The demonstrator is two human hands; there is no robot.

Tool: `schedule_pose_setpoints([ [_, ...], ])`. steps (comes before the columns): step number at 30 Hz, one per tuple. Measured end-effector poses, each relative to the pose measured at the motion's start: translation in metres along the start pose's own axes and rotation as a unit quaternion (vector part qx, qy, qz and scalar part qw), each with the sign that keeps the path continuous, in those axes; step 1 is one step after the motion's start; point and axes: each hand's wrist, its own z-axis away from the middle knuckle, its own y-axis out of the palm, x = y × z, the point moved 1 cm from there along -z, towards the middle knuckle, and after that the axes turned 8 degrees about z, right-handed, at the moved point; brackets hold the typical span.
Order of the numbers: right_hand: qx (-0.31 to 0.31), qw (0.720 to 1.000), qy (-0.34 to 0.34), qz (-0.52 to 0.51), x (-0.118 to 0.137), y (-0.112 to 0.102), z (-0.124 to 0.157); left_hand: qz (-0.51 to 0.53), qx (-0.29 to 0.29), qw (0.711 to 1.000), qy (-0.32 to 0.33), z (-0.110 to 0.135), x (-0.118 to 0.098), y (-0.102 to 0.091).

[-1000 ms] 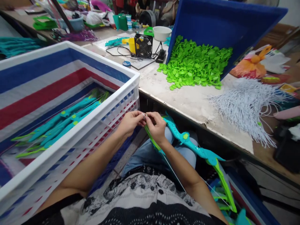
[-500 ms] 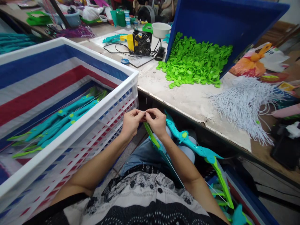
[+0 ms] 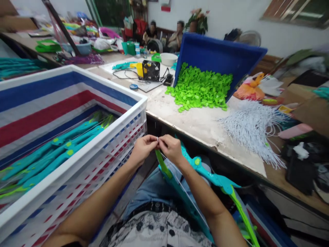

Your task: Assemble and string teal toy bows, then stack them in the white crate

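Note:
In front of my lap, my left hand [image 3: 142,148] and my right hand [image 3: 171,148] meet with fingertips pinched together. Between them shows a short bit of white string [image 3: 157,139]. Just below the fingers is the lime end of a teal and lime toy bow [image 3: 164,166], which slants across my lap under my right forearm. A taut white line runs along it. Beyond my right arm lies another teal length with a lime limb [image 3: 212,178]; whether it belongs to the same bow, I cannot tell.
At left stands a white crate [image 3: 123,116] with a striped lining, holding several teal bows [image 3: 64,147]. On the table [image 3: 185,123], a tilted blue bin [image 3: 205,51] spills green pieces [image 3: 203,87]. White strings [image 3: 253,125] lie right; a fan [image 3: 150,70] stands behind. People sit at the back.
The view has tilted up, showing more of the room's back. My hands stay pinched together at the bow's lime end, and the white string between them shows more upright.

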Motion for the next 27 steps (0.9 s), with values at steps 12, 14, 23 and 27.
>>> schedule_pose_setpoints([
  [12,0.003,0.999,-0.013,-0.044,0.005,0.015,0.013,-0.232,0.036,0.97,0.058,0.011,-0.013,-0.023],
  [14,0.006,1.0,0.002,-0.004,0.003,0.017,0.011,-0.243,0.046,0.967,0.065,0.014,-0.014,-0.019],
  [23,0.084,0.984,0.154,0.01,-0.049,-0.045,0.061,-0.176,0.047,0.978,0.101,0.032,-0.002,-0.021],
  [27,0.206,0.917,0.218,0.264,-0.086,-0.072,0.13,-0.25,0.142,0.939,0.189,0.061,0.032,-0.013],
])
